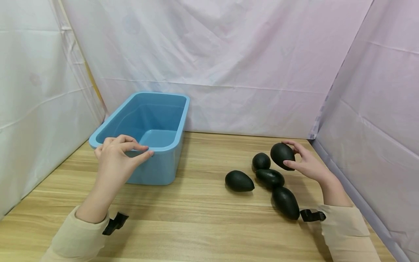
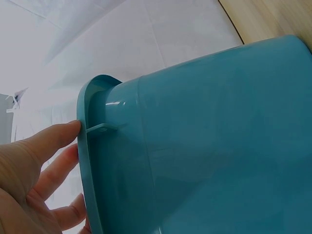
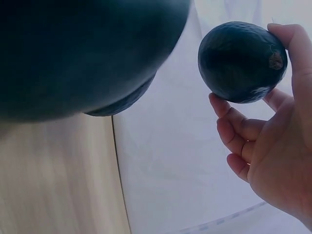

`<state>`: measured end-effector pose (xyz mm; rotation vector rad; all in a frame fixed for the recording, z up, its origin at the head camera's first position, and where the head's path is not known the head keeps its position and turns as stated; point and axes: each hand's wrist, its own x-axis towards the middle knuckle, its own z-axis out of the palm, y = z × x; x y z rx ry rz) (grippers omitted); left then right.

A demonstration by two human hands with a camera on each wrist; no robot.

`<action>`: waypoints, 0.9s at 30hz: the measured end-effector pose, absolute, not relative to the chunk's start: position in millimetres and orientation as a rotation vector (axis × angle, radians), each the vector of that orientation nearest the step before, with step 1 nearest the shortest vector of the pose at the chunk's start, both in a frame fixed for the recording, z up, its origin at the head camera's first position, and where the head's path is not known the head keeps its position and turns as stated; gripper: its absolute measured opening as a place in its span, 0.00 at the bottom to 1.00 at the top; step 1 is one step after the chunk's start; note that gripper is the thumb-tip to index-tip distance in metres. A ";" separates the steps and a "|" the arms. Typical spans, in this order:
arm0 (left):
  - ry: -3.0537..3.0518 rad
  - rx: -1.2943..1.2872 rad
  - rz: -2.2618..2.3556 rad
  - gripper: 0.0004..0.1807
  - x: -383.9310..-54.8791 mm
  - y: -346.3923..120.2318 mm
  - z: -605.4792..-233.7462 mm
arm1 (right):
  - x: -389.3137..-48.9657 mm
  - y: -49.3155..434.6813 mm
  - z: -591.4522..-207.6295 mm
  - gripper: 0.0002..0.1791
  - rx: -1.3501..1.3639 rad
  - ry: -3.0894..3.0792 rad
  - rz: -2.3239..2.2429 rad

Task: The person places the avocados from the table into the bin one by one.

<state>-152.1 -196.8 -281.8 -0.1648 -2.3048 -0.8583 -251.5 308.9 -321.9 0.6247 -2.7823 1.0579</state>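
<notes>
Fingers (image 1: 296, 145) and thumb of the right hand (image 1: 309, 165) grip a dark green, egg-shaped avocado (image 1: 280, 154), and I have it looking raised off the pale wood-grain tabletop (image 1: 203, 218). Its long axis runs roughly eleven o'clock to five, twelve being straight away from the wearer. My right forearm reaches in from five o'clock, the hand lying on the fruit's right side.

Just beside that grip, I see a small, round-looking dark avocado (image 1: 261, 161) at nine o'clock, a glossy dark oval avocado (image 1: 270, 178) at seven, a plump dark avocado (image 1: 286, 203) at six and a pear-shaped dark avocado (image 1: 239, 181) at eight.

I judge the sideways gap to matter most: the deep, sky-blue plastic tub (image 1: 160, 167) stands well apart, between nine and ten o'clock. My left hand (image 1: 116, 156) is nearer it, pinching the near rim, its forearm angled from seven o'clock. Beyond hangs a pinkish-white cloth backdrop (image 1: 209, 54).
</notes>
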 end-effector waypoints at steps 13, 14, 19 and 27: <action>-2.306 -0.168 -0.859 0.12 -152.4 -196.4 -281.0 | -245.4 297.9 -313.4 0.34 0.626 -2.779 0.972; -2.306 -0.167 -0.857 0.12 -152.3 -196.3 -280.8 | -245.6 297.1 -313.1 0.35 0.635 -2.776 0.976; -2.307 -0.163 -0.853 0.12 -151.7 -196.2 -279.6 | -243.5 290.4 -309.2 0.35 0.673 -2.766 0.974; -2.312 -0.165 -0.856 0.12 -150.6 -195.8 -278.1 | -241.5 282.0 -309.5 0.35 0.728 -2.713 0.978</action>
